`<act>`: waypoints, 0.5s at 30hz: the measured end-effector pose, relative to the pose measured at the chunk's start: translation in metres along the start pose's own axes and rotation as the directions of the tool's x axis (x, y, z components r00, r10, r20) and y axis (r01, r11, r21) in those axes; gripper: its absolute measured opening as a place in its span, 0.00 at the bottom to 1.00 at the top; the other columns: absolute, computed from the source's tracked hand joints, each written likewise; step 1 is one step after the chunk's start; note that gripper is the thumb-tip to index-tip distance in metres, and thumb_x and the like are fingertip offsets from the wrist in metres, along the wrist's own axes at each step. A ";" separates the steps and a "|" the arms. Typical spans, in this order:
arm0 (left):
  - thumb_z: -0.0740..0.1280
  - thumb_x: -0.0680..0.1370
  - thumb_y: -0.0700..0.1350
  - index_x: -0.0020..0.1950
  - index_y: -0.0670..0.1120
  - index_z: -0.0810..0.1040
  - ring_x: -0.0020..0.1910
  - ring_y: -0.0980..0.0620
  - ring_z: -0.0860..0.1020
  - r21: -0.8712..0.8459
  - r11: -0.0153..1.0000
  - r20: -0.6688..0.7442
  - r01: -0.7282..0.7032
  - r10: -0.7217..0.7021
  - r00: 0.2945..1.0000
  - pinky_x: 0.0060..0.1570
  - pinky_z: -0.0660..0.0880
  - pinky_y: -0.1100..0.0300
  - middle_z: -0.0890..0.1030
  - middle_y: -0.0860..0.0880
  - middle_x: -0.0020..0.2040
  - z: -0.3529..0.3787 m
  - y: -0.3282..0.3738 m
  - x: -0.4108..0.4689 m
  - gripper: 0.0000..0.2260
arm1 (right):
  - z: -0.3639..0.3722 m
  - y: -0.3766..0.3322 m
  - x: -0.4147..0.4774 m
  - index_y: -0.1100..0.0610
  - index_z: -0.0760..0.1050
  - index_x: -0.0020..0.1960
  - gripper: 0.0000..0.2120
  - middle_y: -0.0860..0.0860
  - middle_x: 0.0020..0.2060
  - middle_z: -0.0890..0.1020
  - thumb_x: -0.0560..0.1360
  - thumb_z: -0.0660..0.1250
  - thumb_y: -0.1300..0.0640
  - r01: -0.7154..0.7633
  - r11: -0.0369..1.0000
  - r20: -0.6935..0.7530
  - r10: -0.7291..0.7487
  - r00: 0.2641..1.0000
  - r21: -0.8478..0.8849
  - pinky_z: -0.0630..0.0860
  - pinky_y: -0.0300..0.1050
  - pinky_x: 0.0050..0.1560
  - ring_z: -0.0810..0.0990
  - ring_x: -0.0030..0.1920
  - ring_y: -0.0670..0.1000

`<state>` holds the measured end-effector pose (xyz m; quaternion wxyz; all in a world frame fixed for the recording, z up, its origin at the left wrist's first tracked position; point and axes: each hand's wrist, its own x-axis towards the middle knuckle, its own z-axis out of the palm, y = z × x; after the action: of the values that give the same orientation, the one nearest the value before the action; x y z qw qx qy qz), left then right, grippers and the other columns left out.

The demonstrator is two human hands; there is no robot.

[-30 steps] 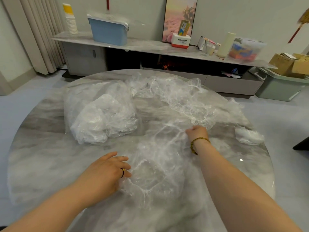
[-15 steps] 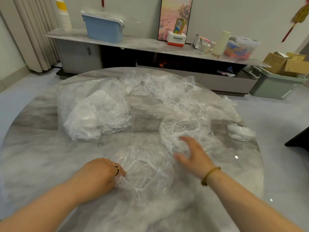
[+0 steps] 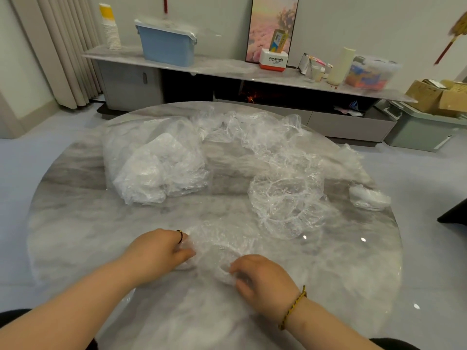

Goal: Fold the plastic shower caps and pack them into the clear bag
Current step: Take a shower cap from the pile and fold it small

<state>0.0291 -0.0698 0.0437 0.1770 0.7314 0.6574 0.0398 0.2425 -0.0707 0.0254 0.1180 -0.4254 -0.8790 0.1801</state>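
both hands pinch one crumpled shower cap [image 3: 219, 251] on the desk [image 3: 75, 223]: left hand [image 3: 161, 251] at its left edge, right hand [image 3: 262, 279] at its near edge.

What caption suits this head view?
Left hand and right hand hold a crinkled clear plastic shower cap on the round grey marble table.

Round marble table [image 3: 75, 223], near field. Far side: long low console [image 3: 227, 69] along the wall. On it, left to right: stack of paper cups [image 3: 110, 29], blue lidded bin [image 3: 166, 44], framed picture [image 3: 273, 24], Panasonic box [image 3: 274, 62], cream cylinder [image 3: 341, 63], clear tub [image 3: 371, 73] with colourful contents. Far right, on floor: grey-green crate [image 3: 417, 132] bearing cardboard boxes [image 3: 434, 97]. Curtain [image 3: 63, 46] far left.
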 end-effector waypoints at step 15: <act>0.55 0.80 0.56 0.71 0.55 0.61 0.41 0.61 0.75 -0.126 0.977 -0.262 0.171 -0.199 0.944 0.37 0.67 0.68 0.73 0.58 0.52 0.004 0.020 -0.001 0.20 | -0.003 0.011 0.016 0.51 0.68 0.39 0.11 0.46 0.29 0.72 0.77 0.59 0.62 -0.464 0.669 0.016 0.560 0.828 0.581 0.72 0.39 0.32 0.71 0.25 0.44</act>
<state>0.0486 -0.0733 0.0468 0.1245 0.6438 0.7385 0.1566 0.2413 -0.0509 0.0242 0.2540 -0.6145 -0.6173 0.4205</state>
